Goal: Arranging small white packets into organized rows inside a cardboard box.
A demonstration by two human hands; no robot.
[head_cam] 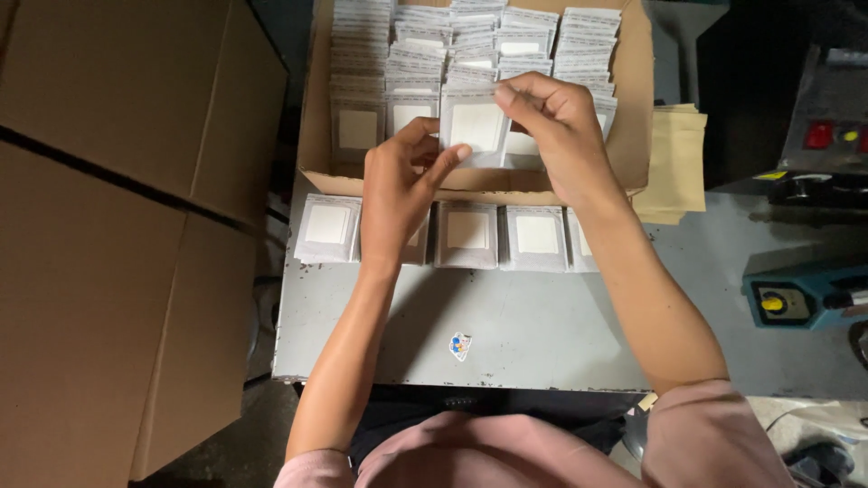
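Both hands meet over the front edge of the open brown cardboard box (316, 136). The left hand (398, 185) and right hand (556, 122) pinch one small white flat packet (476, 128), fingers closed on its edges, seemingly above the packed rows of like packets (542, 41).

Both bare forearms rise from the lower middle of the frame toward the upper centre. The left hand (398, 185) has its index finger stretched out and thumb raised. The right hand (556, 126), slightly higher, curls its fingers leftward in a pinching grip.
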